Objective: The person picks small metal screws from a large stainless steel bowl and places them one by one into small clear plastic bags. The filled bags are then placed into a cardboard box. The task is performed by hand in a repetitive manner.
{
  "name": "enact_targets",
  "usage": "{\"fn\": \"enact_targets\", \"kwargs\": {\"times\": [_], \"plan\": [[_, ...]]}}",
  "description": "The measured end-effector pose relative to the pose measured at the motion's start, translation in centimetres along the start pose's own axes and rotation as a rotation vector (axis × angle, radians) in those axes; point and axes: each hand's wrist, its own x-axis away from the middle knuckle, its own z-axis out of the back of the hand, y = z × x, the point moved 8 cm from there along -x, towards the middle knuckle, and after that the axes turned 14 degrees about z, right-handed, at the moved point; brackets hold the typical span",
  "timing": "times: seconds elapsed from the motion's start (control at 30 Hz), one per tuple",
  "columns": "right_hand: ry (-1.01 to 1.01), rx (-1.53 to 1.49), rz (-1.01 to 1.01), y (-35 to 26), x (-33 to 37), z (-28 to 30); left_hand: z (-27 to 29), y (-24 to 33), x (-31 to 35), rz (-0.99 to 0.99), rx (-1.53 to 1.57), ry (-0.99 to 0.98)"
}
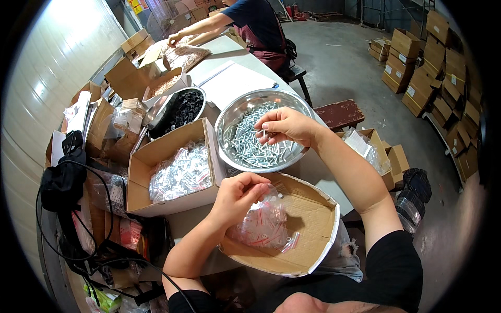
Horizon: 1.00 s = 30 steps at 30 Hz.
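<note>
My right hand point(289, 126) is over a round steel bowl point(223, 151), its fingers pinched on a few silvery screws. Loose screws point(249, 136) of the same kind fill the bowl. Lower and to the left, my left hand point(237, 201) is closed, with thumb and forefinger gripping a small clear zip bag point(272, 197); what the bag contains is hard to make out. Beneath that hand, a shallow cardboard box point(313, 221) holds a heap of small clear bags with red strips point(263, 229).
Left of the bowl stands a cardboard box point(142, 180) with filled small bags point(180, 175). Behind it, a metal scoop-shaped pan holds black parts point(185, 107). Across the table, a co-worker point(255, 31) handles a bag. A brown bench point(339, 113) and stacked cartons point(402, 57) stand to the right.
</note>
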Motion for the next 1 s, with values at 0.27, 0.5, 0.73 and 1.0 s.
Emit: {"fn": "enact_targets", "kwargs": {"times": [0.27,0.5,0.73,1.0], "plan": [[-0.027,0.092,0.053,-0.3,0.0,-0.1,0.9,0.4,0.5,-0.07,-0.082,0.079],[-0.088,0.345,0.176,-1.0,-0.2,-1.2,0.6,0.0,0.0,0.049,0.155,0.006],[0.02,-0.172,0.035,0.1,-0.3,0.2,0.2,0.3,0.0,0.041,0.115,-0.012],[0.083,-0.084,-0.048,0.1,0.1,0.6,1.6,0.9,0.8,-0.159,0.087,0.115]]}}
